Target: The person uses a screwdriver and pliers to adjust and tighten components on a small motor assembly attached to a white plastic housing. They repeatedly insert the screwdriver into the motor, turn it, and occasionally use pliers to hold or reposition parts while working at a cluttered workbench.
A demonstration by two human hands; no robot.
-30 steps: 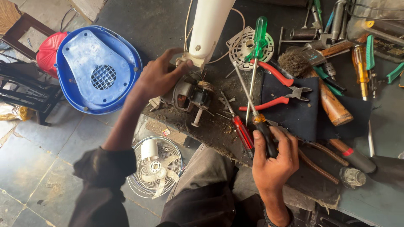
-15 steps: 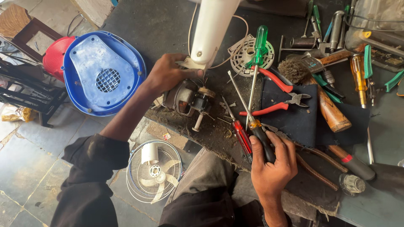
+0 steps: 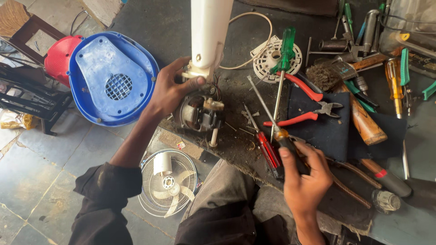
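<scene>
1. The fingers [image 3: 303,159] of the right hand [image 3: 305,180] are wrapped around a dark-handled screwdriver [image 3: 269,116]; the left hand [image 3: 175,90] is closed on the fan motor [image 3: 199,113].
2. The motor is held at the bench edge, under the white fan neck [image 3: 207,34], left of the red pliers [image 3: 303,105].
3. Judged step: the driver is being readied; next, its tip must be seated in a motor screw.

We see the fan motor [image 3: 200,113] under the stand [image 3: 208,36], the basin [image 3: 111,79] left of it. Pliers [image 3: 309,106] lie on the cloth [image 3: 324,131] to the right; the fan grille [image 3: 167,181] sits below on the floor [image 3: 36,168].
</scene>
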